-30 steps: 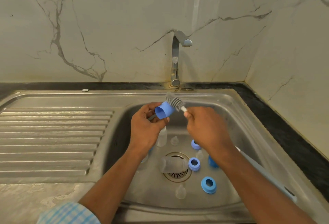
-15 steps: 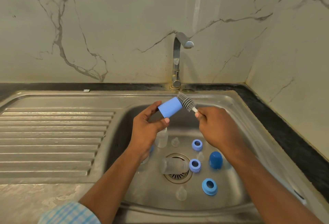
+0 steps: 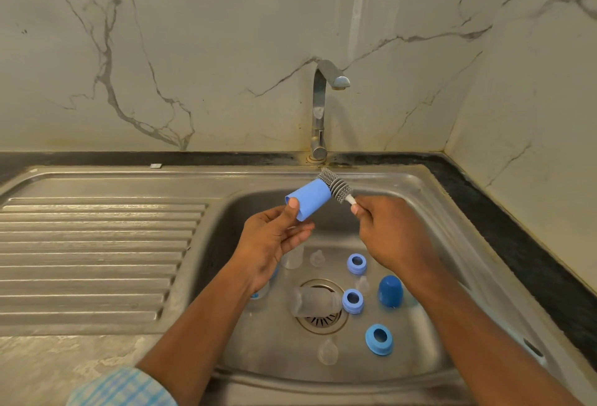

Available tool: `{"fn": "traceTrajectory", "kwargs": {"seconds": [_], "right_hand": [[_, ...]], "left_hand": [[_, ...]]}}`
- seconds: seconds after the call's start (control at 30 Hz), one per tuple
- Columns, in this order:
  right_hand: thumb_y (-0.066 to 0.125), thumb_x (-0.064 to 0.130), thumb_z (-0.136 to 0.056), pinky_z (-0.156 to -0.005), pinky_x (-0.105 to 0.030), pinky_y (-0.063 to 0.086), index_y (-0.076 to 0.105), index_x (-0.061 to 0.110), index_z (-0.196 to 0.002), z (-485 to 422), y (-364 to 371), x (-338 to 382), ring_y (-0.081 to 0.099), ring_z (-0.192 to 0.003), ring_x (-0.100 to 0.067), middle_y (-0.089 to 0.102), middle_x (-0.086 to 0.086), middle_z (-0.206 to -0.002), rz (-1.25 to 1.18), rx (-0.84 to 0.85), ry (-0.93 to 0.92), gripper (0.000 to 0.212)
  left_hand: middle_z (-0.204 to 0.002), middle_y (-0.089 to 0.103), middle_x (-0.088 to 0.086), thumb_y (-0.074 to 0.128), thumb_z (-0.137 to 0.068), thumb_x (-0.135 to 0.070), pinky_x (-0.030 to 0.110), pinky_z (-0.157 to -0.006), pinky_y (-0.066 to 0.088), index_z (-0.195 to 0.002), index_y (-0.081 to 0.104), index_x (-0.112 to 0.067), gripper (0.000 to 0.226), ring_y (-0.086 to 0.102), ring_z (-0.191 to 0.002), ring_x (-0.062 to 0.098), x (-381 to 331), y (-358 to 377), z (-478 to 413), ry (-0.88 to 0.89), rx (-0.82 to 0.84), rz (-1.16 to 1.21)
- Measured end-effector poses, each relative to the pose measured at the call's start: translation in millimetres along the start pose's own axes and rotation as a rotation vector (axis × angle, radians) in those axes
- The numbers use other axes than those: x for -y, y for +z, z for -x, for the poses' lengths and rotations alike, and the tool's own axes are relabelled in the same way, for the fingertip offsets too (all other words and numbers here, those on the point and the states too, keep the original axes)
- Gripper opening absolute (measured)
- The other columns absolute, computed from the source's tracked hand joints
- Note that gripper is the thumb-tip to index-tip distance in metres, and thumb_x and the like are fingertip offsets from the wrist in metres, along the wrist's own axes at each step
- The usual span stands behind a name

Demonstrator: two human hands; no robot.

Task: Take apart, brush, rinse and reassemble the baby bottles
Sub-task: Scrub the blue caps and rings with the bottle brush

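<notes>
Above the steel sink (image 3: 429, 199), my left hand (image 3: 271, 244) pinches a light blue bottle cap (image 3: 308, 200), its open end toward me. My right hand (image 3: 387, 231) grips the white handle of a grey bottle brush (image 3: 334, 184), whose bristles rest against the cap's closed far end. On the sink floor lie a clear bottle (image 3: 315, 302) on its side over the drain, another clear bottle (image 3: 292, 257) partly behind my left hand, three blue collar rings (image 3: 356, 263) (image 3: 352, 300) (image 3: 379, 338), a dark blue cap (image 3: 390, 291) and clear teats (image 3: 327, 351).
The tap (image 3: 321, 108) stands at the back of the sink with no water running. A ribbed draining board (image 3: 90, 253) stretches to the left. A black counter edge (image 3: 504, 237) and marble wall close in the right side.
The brush has come out of the cap and its bristles now lie at the cap's closed end. Both hands have shifted slightly right and up, uncovering the dark blue cap below.
</notes>
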State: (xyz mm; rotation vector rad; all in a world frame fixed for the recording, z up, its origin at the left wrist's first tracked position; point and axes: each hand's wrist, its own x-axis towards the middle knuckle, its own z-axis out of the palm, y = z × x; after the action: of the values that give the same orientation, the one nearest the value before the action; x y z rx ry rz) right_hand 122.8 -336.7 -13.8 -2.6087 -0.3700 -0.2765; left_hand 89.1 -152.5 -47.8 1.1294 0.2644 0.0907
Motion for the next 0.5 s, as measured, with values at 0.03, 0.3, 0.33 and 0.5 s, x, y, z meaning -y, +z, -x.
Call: {"fn": "traceTrajectory", "kwargs": {"seconds": [0.03, 0.3, 0.33, 0.5], "right_hand": [[0.045, 0.026, -0.102, -0.055, -0.033, 0.031, 0.057, 0.016, -0.078, 0, 0, -1, 0.045, -0.06, -0.019, 0.047, 0.003, -0.06, 0.004, -0.008, 0.001, 0.029], [0.044, 0.028, -0.101, -0.057, -0.034, 0.032, 0.05, 0.021, -0.076, 1, 0, 0, 0.048, -0.063, -0.02, 0.045, 0.005, -0.061, 0.002, -0.113, -0.045, 0.027], [0.044, 0.028, -0.101, -0.056, -0.034, 0.032, 0.049, 0.02, -0.074, 1, 0, 1, 0.048, -0.062, -0.021, 0.044, 0.004, -0.059, 0.007, -0.09, -0.057, 0.028], [0.045, 0.031, -0.101, -0.056, -0.033, 0.034, 0.049, 0.027, -0.076, 14, 4, 22, 0.05, -0.063, -0.021, 0.047, 0.006, -0.061, -0.012, 0.093, -0.181, 0.026]], "left_hand": [[-0.101, 0.075, 0.02, 0.064, -0.093, -0.028, 0.025, -0.071, 0.061, -0.105, 0.067, -0.003, 0.028, 0.075, -0.088, 0.023, 0, 1, 1, -0.018, 0.018, -0.01], [-0.095, 0.077, 0.001, 0.078, -0.084, -0.011, 0.022, -0.08, 0.059, -0.118, 0.069, -0.015, 0.035, 0.074, -0.092, 0.016, 6, 1, -2, 0.232, -0.09, -0.349], [-0.094, 0.077, -0.003, 0.079, -0.083, -0.012, 0.019, -0.079, 0.058, -0.119, 0.07, -0.018, 0.037, 0.073, -0.092, 0.013, 7, 1, -1, 0.285, -0.09, -0.409], [-0.087, 0.077, -0.005, 0.079, -0.083, -0.011, 0.024, -0.08, 0.059, -0.103, 0.073, -0.033, 0.03, 0.072, -0.089, 0.017, 5, -4, 1, 0.403, -0.14, -0.489]]}}
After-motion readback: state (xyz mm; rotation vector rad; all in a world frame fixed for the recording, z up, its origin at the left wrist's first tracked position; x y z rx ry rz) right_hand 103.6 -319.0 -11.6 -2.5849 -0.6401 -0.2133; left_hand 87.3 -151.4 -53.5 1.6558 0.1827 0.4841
